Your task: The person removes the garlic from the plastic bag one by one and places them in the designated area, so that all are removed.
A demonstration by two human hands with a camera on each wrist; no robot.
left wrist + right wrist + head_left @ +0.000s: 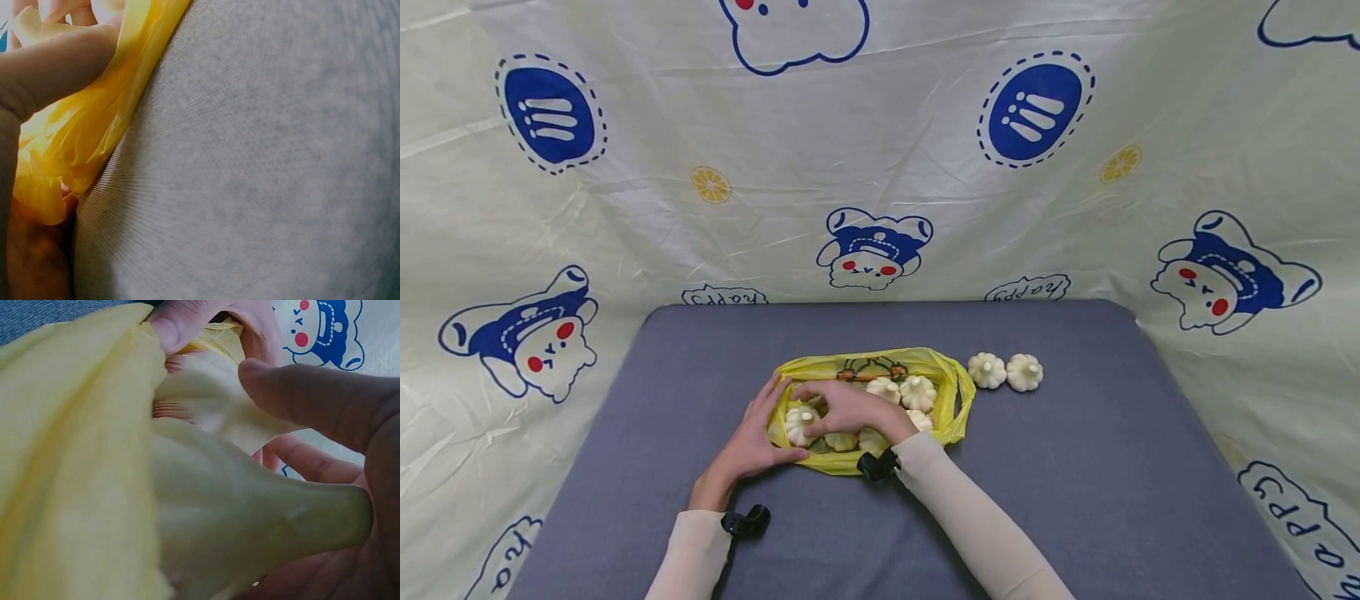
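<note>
A yellow plastic bag (951, 423) lies spread open on the table with several white garlic bulbs (917, 392) inside. My left hand (748, 442) holds the bag's left end, its thumb over the near rim. Reaching into the bag from the right, my right hand (853, 407) has thumb and fingers about a garlic bulb (798, 425) at the left end. In the right wrist view the thumb presses on that pink-streaked bulb (212, 394), while another bulb (250, 506) stands nearer the camera, its stem toward the palm. The right forearm covers part of the bag.
Two more garlic bulbs, one (987, 371) close to the bag's right end and one (1025, 372) beside it, sit on the grey-blue tablecloth (1075, 500). A pale printed curtain (760, 242) hangs behind and at both sides of the table. Each wrist wears a black band.
</note>
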